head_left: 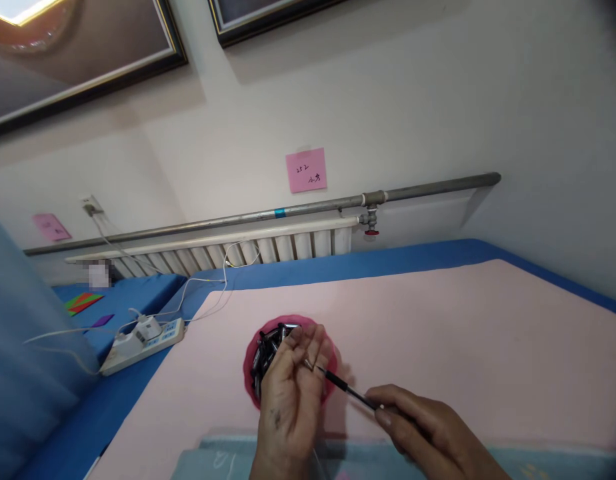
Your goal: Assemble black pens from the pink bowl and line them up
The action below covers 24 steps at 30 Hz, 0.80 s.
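Gripping pen (pixel 337 381) in right hand (pixel 423 427), hiding its rear end. Cupping left hand (pixel 295 393) palm-up over bowl (pixel 249 377), masking some dark pieces (pixel 266 350); cannot tell if pinching anything at pen tip.

A slim, slanted black-and-silver pen (pixel 345 387) is gripped near its rear end by the right hand (pixel 431 430), its tip directed at the fingers of the palm-up left hand (pixel 291 407). Behind that hand, a scalloped pink bowl (pixel 247 365) is partly hidden, heaped with dark, glossy pieces (pixel 268 345).
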Each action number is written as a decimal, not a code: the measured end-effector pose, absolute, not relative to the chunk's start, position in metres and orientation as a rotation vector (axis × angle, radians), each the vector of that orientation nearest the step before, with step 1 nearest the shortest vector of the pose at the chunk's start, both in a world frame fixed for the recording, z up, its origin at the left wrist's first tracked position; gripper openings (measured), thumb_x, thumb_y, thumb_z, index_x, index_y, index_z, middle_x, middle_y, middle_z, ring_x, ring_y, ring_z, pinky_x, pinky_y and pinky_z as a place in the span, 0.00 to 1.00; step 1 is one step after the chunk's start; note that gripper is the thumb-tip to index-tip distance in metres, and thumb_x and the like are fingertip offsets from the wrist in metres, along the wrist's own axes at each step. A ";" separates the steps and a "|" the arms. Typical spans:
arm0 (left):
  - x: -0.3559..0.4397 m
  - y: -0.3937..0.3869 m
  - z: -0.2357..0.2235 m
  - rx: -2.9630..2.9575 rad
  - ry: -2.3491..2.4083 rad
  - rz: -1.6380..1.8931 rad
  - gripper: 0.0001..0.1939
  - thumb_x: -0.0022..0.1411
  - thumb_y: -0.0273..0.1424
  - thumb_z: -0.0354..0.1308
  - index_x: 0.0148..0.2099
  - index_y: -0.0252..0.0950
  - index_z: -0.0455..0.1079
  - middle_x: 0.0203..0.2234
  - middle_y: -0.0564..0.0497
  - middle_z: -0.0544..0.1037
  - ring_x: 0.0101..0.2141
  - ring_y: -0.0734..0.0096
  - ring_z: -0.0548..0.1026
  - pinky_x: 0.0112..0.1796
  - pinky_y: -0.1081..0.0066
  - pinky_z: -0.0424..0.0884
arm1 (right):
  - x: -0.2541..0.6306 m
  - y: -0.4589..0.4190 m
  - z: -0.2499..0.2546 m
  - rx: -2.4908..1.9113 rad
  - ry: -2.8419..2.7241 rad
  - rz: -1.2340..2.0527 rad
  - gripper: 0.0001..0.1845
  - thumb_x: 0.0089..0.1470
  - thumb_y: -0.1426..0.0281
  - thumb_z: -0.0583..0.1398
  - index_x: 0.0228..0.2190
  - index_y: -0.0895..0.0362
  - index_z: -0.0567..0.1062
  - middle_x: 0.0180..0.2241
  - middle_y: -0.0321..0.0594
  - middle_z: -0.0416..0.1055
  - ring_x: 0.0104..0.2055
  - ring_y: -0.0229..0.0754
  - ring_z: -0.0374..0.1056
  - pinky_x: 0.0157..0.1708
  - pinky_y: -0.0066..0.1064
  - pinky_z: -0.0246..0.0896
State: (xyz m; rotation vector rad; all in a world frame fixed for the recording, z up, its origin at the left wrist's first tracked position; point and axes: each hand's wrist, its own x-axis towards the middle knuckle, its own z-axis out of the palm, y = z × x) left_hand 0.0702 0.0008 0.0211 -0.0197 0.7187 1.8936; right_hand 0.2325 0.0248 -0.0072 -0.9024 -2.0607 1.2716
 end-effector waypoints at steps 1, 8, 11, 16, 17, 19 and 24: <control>0.071 0.000 0.022 -0.006 0.717 1.877 0.09 0.57 0.20 0.49 0.33 0.30 0.70 0.37 0.41 0.76 0.44 0.60 0.74 0.44 0.64 0.71 | 0.233 0.025 -0.008 -0.901 -2.070 1.252 0.14 0.55 0.64 0.51 0.34 0.55 0.74 0.20 0.33 0.64 0.21 0.36 0.59 0.21 0.24 0.54; 0.074 -0.001 0.027 0.127 0.798 1.825 0.14 0.61 0.35 0.49 0.33 0.30 0.70 0.36 0.39 0.76 0.40 0.60 0.75 0.41 0.66 0.71 | 0.235 0.027 -0.009 -0.884 -2.110 1.128 0.13 0.56 0.65 0.51 0.35 0.54 0.74 0.25 0.36 0.73 0.26 0.39 0.67 0.26 0.25 0.60; 0.076 -0.001 0.027 0.194 0.864 1.803 0.17 0.61 0.39 0.48 0.33 0.29 0.70 0.34 0.39 0.76 0.37 0.62 0.75 0.40 0.66 0.70 | 0.235 0.028 -0.008 -0.859 -2.120 1.096 0.13 0.56 0.66 0.52 0.38 0.53 0.74 0.27 0.36 0.74 0.28 0.39 0.69 0.28 0.24 0.62; 0.078 -0.001 0.026 0.256 0.965 1.810 0.20 0.61 0.43 0.46 0.33 0.30 0.68 0.28 0.43 0.76 0.32 0.67 0.74 0.36 0.69 0.69 | 0.236 0.028 -0.010 -0.850 -2.160 1.010 0.13 0.56 0.67 0.52 0.38 0.53 0.74 0.27 0.36 0.75 0.28 0.39 0.69 0.28 0.25 0.63; 0.079 -0.001 0.025 0.269 0.987 1.808 0.20 0.61 0.43 0.47 0.33 0.30 0.68 0.27 0.44 0.76 0.32 0.68 0.74 0.36 0.70 0.69 | 0.236 0.028 -0.011 -0.855 -2.161 0.996 0.13 0.56 0.67 0.52 0.38 0.53 0.74 0.27 0.36 0.74 0.27 0.39 0.69 0.27 0.25 0.63; 0.080 -0.002 0.025 0.290 1.020 1.789 0.20 0.61 0.43 0.47 0.33 0.31 0.68 0.26 0.45 0.75 0.32 0.68 0.75 0.36 0.71 0.68 | 0.237 0.028 -0.012 -0.857 -2.160 0.977 0.13 0.56 0.67 0.52 0.38 0.54 0.74 0.26 0.37 0.74 0.27 0.39 0.69 0.27 0.25 0.63; 0.080 0.000 0.021 0.326 1.074 1.726 0.22 0.59 0.46 0.48 0.34 0.30 0.68 0.26 0.44 0.76 0.30 0.69 0.75 0.34 0.72 0.66 | 0.237 0.029 -0.011 -0.811 -2.181 0.955 0.13 0.56 0.68 0.52 0.40 0.54 0.73 0.30 0.40 0.75 0.30 0.40 0.70 0.30 0.27 0.64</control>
